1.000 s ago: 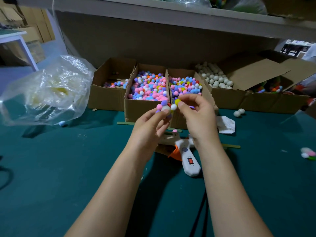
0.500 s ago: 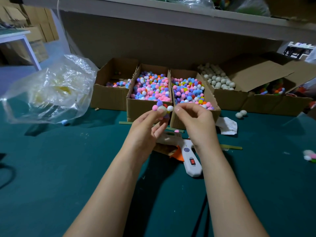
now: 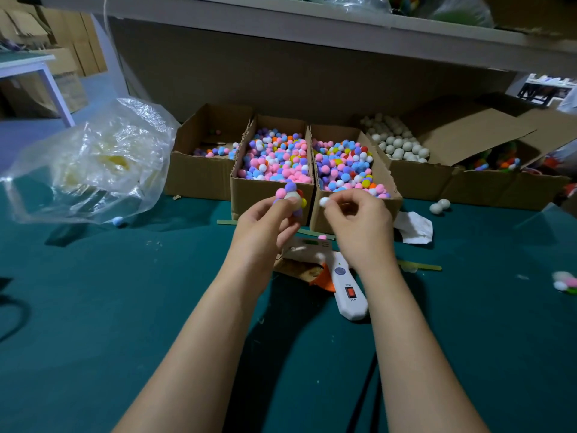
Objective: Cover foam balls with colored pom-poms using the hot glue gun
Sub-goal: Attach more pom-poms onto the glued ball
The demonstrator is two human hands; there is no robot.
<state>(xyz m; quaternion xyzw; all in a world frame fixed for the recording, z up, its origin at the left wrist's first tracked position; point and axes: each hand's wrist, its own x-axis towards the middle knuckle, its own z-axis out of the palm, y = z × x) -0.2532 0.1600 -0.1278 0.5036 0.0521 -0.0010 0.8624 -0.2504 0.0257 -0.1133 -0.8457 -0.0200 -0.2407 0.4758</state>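
Now a white pom-pom is held beside the ball

The foam ball [image 3: 292, 196], partly covered with pink, purple and yellow pom-poms, is gripped by the fingertips of the left hand [image 3: 265, 226]. A small white pom-pom [image 3: 324, 201] is pinched by the right hand [image 3: 359, 226], just beside the ball but not touching it. Both are held up in front of two cardboard boxes [image 3: 259, 198] filled with colored pom-poms. The white glue gun [image 3: 346, 285] is laid on the green table [image 3: 93, 307] under the hands. Plain foam balls are kept in a box [image 3: 415, 179] to the right. A crumpled clear plastic bag [image 3: 93, 164] is seen at the left.
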